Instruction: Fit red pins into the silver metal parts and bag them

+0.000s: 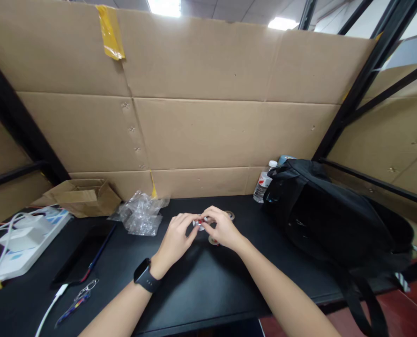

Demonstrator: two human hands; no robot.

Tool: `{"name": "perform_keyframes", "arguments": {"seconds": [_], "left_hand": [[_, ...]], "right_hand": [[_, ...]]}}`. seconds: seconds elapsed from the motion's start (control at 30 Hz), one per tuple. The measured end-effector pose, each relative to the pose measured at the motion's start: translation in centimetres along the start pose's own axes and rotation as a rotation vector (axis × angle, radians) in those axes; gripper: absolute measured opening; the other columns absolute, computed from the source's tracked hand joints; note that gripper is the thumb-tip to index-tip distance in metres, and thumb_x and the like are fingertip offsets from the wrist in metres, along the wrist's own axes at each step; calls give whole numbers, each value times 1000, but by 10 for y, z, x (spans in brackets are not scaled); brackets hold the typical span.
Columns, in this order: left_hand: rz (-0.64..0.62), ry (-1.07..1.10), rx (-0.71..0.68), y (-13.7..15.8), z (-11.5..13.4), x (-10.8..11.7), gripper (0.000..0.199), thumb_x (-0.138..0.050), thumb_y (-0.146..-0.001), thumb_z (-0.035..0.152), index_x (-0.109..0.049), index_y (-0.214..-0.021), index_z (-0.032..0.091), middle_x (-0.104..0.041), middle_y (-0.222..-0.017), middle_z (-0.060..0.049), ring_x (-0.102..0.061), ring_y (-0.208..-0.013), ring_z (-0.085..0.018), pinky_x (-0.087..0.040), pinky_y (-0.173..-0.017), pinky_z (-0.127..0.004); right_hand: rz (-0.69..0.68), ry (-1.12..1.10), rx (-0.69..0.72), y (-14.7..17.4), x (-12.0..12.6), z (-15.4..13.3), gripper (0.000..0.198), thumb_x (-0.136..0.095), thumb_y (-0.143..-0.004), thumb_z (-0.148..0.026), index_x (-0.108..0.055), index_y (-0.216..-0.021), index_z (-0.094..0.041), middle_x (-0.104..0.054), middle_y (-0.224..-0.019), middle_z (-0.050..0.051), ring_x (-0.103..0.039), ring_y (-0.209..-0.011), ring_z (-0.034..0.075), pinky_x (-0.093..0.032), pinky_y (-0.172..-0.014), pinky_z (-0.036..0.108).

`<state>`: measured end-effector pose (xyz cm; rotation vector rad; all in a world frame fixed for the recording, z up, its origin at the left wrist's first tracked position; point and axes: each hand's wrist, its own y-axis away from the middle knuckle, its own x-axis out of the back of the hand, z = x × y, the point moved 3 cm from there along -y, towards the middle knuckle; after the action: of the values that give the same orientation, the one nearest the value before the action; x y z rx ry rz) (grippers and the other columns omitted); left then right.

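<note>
My left hand and my right hand meet above the middle of the black table. Between their fingertips they pinch a small roll of tape, pale at the rim with some red at its middle. Fingers cover much of it. Partly behind my right hand lies a second small roll, tan and ring-shaped. Another small roll, pale with a bit of red, shows under my right hand near the wrist. A dark watch is on my left wrist.
Crumpled clear plastic and an open brown paper bag stand back left. Farther left are a power strip, a dark tablet and a keychain. A water bottle and black backpack occupy the right. Cardboard walls the back.
</note>
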<state>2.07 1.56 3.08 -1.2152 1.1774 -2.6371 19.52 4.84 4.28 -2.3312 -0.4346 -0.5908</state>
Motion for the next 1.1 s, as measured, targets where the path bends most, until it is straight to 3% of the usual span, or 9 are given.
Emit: {"name": "perform_keyframes", "arguments": {"seconds": [0.2, 0.3, 0.5, 0.63, 0.77, 0.83, 0.93, 1.03, 1.1], "left_hand": [[64, -27, 36, 1, -8, 2, 9, -59, -96, 21, -60, -105, 22, -69, -101, -4, -64, -93, -21, -44, -85, -35], [33, 34, 58, 0, -7, 4, 4, -57, -97, 21, -59, -100, 23, -68, -98, -2, -63, -92, -20, -44, -86, -34], [0, 349, 159, -2, -4, 5, 3, -56, -97, 22, -59, -99, 23, -67, -96, -1, -65, -88, -17, -49, -83, -29], [11, 622, 223, -1, -5, -1, 6, -59, -96, 25, -55, -98, 21, -64, -96, -2, -67, -90, -16, -52, -85, -28], [-6, 609, 228, -3, -10, 2, 8, -58, -97, 27, -53, -99, 21, -65, -96, -2, -68, -90, -16, -53, -87, -29], [-23, 480, 216, -6, -15, 12, 6, -57, -97, 26, -55, -98, 21, -66, -95, -3, -67, -90, -16, -52, -87, -29], [-103, 321, 182, -9, -26, 32, 6, -58, -95, 26, -59, -98, 21, -68, -94, -2, -67, -90, -17, -51, -88, -29], [-324, 259, 126, -7, -39, 47, 6, -62, -91, 26, -62, -92, 20, -71, -89, -2, -68, -86, -17, -51, -84, -27], [-445, 236, 111, -3, -50, 51, 5, -62, -90, 24, -64, -88, 20, -72, -87, -1, -69, -84, -16, -51, -81, -26]], "right_hand": [[79, -142, -35, 4, -13, -6, 24, -65, -86, -20, -65, -111, -21, -64, -109, 7, -67, -76, 13, -59, -76, 29], [87, -158, -30, 5, -15, -5, 33, -72, -83, -23, -65, -115, -22, -67, -112, 7, -68, -76, 14, -60, -76, 30], [73, -170, -54, 5, -13, -4, 52, -87, -71, -31, -67, -118, -22, -72, -98, 4, -68, -76, 16, -59, -78, 32], [92, -208, -60, 4, -12, -4, 53, -89, -68, -38, -68, -114, -22, -73, -102, 6, -71, -92, 21, -59, -85, 36], [47, -384, -118, 2, -11, 4, 54, -88, -70, -41, -68, -116, -20, -71, -110, 8, -72, -94, 21, -61, -82, 34], [58, -315, -120, -1, -2, 9, 52, -86, -72, -42, -70, -116, -21, -70, -111, 9, -71, -92, 20, -60, -74, 30], [75, -27, -113, -5, 23, 21, 43, -82, -77, -40, -73, -115, -22, -73, -108, 8, -70, -90, 20, -57, -72, 30], [-1, 248, -144, -5, 50, 43, 28, -83, -76, -31, -78, -101, -21, -76, -104, 8, -70, -95, 22, -53, -88, 34], [-58, 324, -232, -2, 62, 62, 28, -84, -72, -29, -78, -98, -21, -78, -98, 6, -71, -88, 21, -52, -83, 31]]}}
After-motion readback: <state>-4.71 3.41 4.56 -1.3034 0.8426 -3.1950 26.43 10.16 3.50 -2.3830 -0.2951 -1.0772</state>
